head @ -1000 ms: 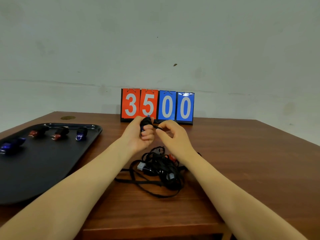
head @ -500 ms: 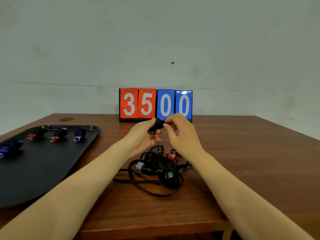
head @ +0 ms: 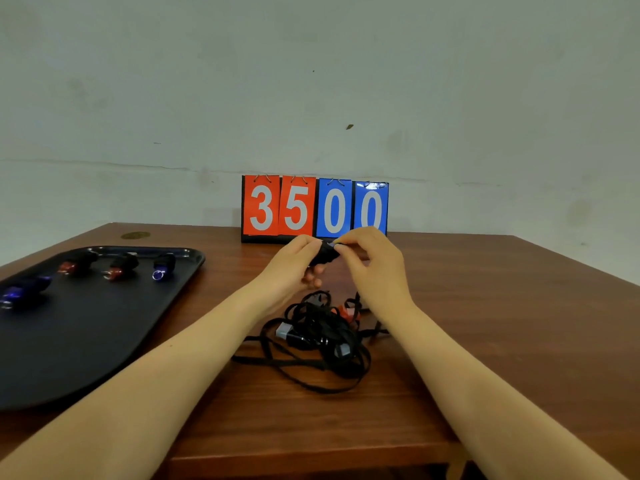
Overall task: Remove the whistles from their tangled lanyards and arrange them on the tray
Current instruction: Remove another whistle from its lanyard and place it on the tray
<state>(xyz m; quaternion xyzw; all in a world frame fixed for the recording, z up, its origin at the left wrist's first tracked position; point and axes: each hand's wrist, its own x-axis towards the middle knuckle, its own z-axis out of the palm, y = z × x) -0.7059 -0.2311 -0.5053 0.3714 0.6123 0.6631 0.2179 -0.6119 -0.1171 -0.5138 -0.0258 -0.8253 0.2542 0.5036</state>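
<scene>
A dark whistle [head: 323,254] is held up above the table between both hands. My left hand [head: 294,266] grips its body from the left. My right hand [head: 372,261] pinches its right end with thumb and forefinger. Below the hands a tangle of black lanyards [head: 322,344] lies on the wooden table, with a silver-ended whistle [head: 285,330] and a red whistle [head: 346,311] caught in it. A black tray [head: 69,341] at the left carries several whistles: two blue ones [head: 22,291] [head: 162,266] and two red ones [head: 76,263] [head: 119,266].
A flip scoreboard [head: 315,209] reading 3500 stands at the table's back edge, just behind my hands. The wooden table [head: 502,323] stretches to the right. A pale wall rises behind. The table's front edge runs under my forearms.
My hands have come together: the right hand moved onto the whistle's right end, and the whistle turned from upright in the left fist to lying across between both hands.
</scene>
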